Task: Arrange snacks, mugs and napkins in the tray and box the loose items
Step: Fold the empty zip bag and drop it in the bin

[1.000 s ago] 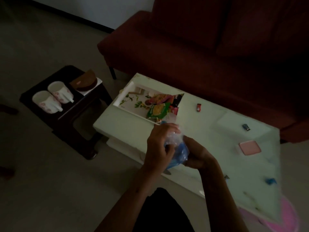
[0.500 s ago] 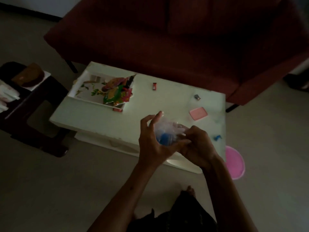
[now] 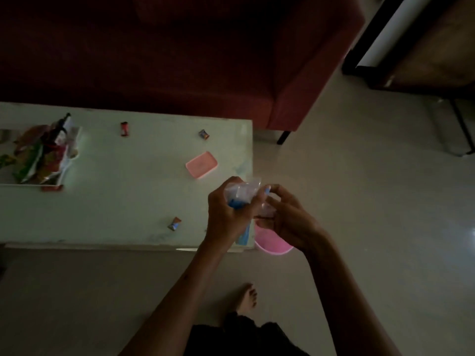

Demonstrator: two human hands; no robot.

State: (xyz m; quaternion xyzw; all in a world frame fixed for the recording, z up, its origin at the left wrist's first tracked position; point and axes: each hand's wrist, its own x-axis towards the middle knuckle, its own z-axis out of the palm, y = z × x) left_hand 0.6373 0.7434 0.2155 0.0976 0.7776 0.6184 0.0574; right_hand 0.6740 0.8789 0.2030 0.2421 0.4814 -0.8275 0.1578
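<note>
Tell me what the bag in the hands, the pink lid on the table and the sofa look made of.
Bag: thin clear plastic film, probably; it crinkles, and blue contents show through. Left hand grips it, right hand works its end.
Pink lid: looks like rigid moulded plastic, matte, with rounded corners and a raised rim.
Sofa: dark red upholstery, seemingly fabric; too dim to rule out leatherette.

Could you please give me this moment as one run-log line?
left hand: grips clear bag | right hand: pinches bag | tray: holds snacks | three candies loose on table
</note>
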